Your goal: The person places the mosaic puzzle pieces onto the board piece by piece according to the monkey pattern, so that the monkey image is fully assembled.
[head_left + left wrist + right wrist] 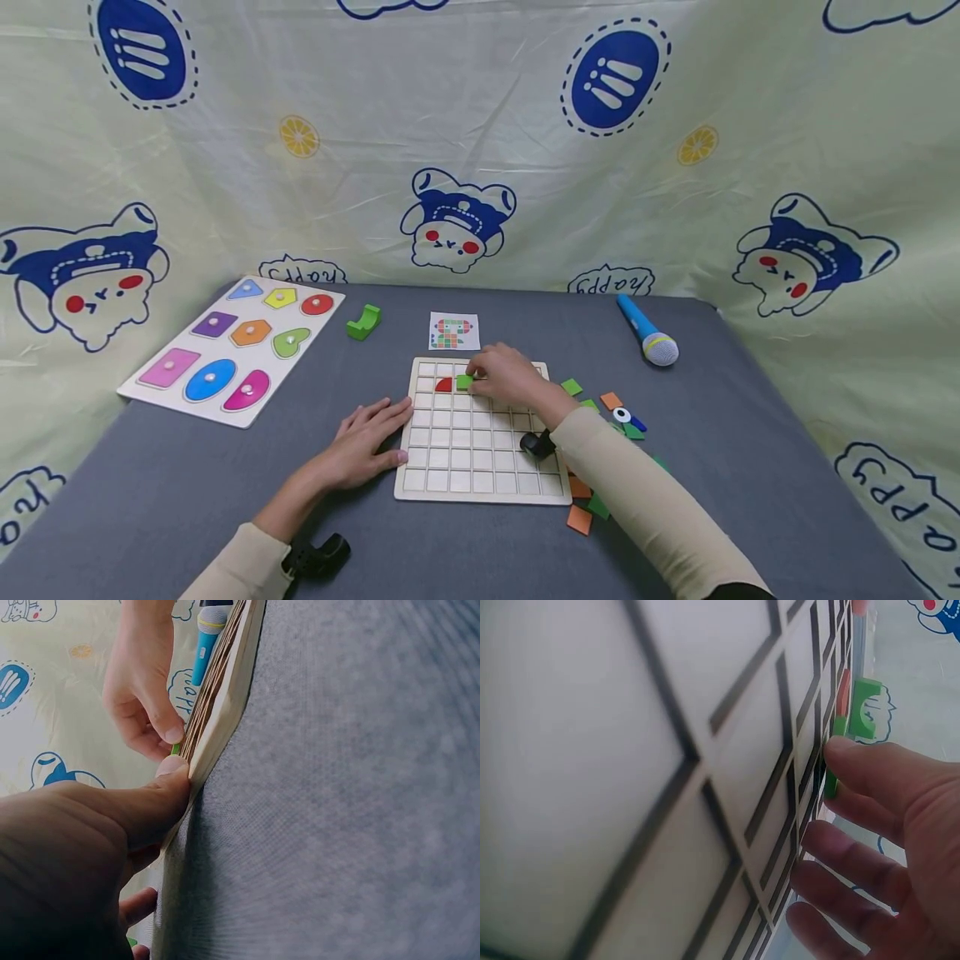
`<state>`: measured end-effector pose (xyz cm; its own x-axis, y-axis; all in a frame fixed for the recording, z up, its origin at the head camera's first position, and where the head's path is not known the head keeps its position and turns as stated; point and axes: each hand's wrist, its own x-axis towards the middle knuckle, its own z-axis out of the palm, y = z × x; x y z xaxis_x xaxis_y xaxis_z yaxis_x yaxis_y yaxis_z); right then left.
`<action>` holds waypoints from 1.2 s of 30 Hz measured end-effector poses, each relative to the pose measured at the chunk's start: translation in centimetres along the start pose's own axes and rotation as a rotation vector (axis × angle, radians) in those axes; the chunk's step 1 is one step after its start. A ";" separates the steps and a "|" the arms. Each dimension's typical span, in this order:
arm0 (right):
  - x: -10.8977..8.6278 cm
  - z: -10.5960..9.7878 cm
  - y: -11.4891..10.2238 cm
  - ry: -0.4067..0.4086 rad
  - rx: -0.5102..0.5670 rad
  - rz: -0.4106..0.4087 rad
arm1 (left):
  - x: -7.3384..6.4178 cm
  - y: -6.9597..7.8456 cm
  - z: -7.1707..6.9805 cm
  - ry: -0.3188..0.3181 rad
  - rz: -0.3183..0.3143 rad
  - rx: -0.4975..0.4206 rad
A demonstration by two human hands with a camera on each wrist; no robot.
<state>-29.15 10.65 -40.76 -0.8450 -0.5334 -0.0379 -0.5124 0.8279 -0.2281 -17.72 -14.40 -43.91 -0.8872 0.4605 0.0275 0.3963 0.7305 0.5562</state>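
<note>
A pale wooden grid board (461, 460) lies on the table, with a red quarter-round tile (444, 384) in one upper cell. Beside the red tile, my right hand (510, 377) pinches a green square tile (464, 382) between thumb and forefinger at the board's surface. In the right wrist view, green tile (831, 784) shows on both sides of the thumb; whether that is one tile or two, I cannot tell. My left hand (367, 442) rests at the board's left edge, fingers spread and thumb touching the rim. Above the board sits a small pattern card (453, 332).
Loose green and orange tiles (579, 520) lie along the board's right side, partly under the right forearm. A shape puzzle board (251, 367) is at the left, near a green arch block (363, 322). A blue toy microphone (647, 329) lies at the back right.
</note>
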 end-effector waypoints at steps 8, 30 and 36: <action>0.2 0.3 -0.2 -0.009 -0.031 0.005 | -0.1 0.1 -0.1 -0.007 -0.006 -0.001; -1.9 -0.4 1.0 0.029 0.059 0.011 | -0.2 0.0 0.1 0.007 0.016 0.007; -4.0 -1.5 4.0 0.074 0.106 0.057 | -0.1 0.0 0.0 0.009 0.015 0.012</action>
<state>-28.03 16.34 -40.04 -0.8830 -0.4690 0.0172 -0.4480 0.8313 -0.3289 -17.61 -14.44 -43.94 -0.8833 0.4667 0.0432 0.4122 0.7297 0.5456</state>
